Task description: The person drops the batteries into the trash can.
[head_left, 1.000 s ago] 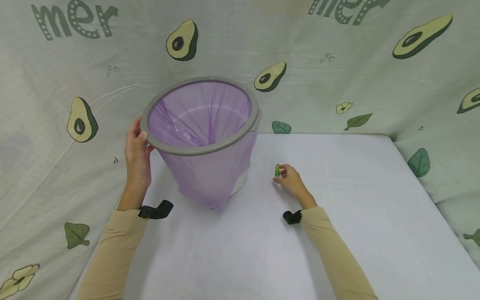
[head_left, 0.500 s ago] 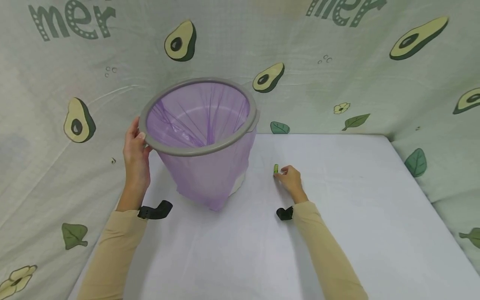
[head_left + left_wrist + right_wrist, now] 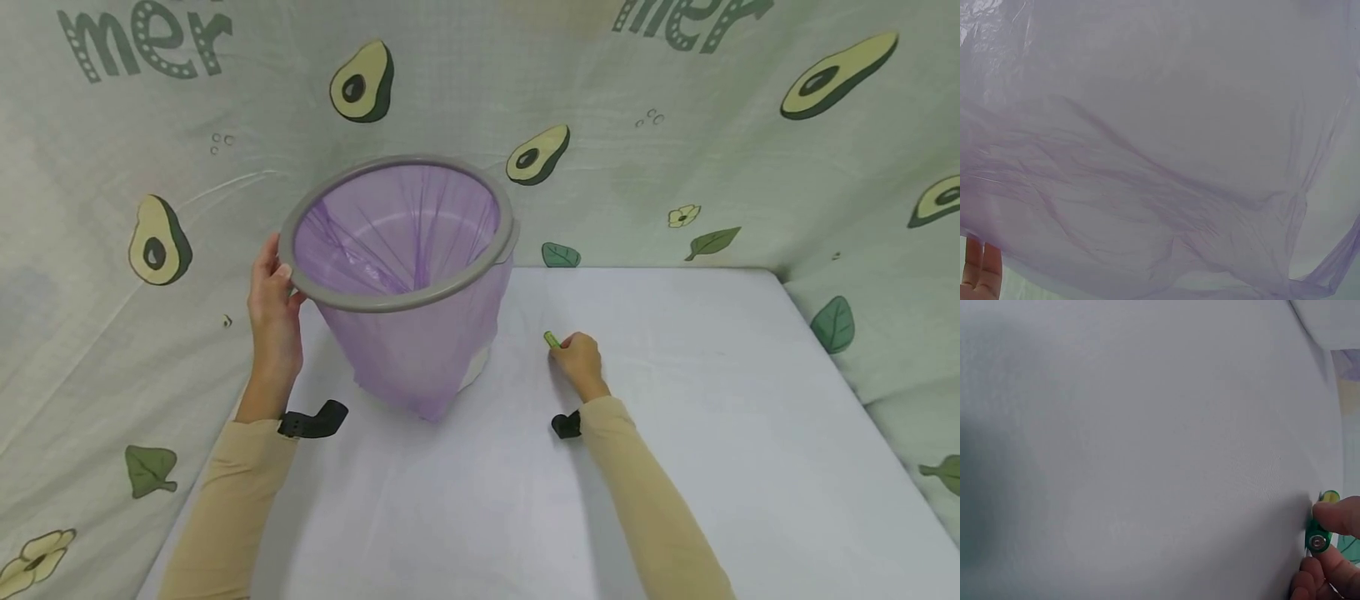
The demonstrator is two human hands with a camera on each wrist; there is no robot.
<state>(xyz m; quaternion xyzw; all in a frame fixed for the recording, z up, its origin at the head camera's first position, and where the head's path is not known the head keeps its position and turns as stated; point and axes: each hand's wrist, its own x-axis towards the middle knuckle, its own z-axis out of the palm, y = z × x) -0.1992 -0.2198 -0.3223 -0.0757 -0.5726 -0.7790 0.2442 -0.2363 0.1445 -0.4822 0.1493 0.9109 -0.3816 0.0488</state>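
Observation:
A wastebasket with a grey rim point(image 3: 378, 303) and a purple bag point(image 3: 408, 350) lining it and hanging down outside stands on the left of the white table. My left hand point(image 3: 276, 321) holds its rim at the left, thumb on top. In the left wrist view the purple film fills most of the picture, and only some fingers point(image 3: 984, 270) show at the corner. To the right of the basket, my right hand point(image 3: 580, 360) pinches a small green-and-yellow battery point(image 3: 551, 339). The right wrist view shows the battery point(image 3: 1318, 541) between thumb and fingers, close to the white surface.
The white tabletop point(image 3: 720, 400) extends right and forward of the basket. A pale curtain point(image 3: 450, 75) printed with avocados and leaves hangs behind and along both sides. Black wrist cameras point(image 3: 315, 419) sit on both wrists.
My right hand has shifted slightly left and closed its grip on the battery, which has gone from upright to tilted. The left hand and the wastebasket stay where they were.

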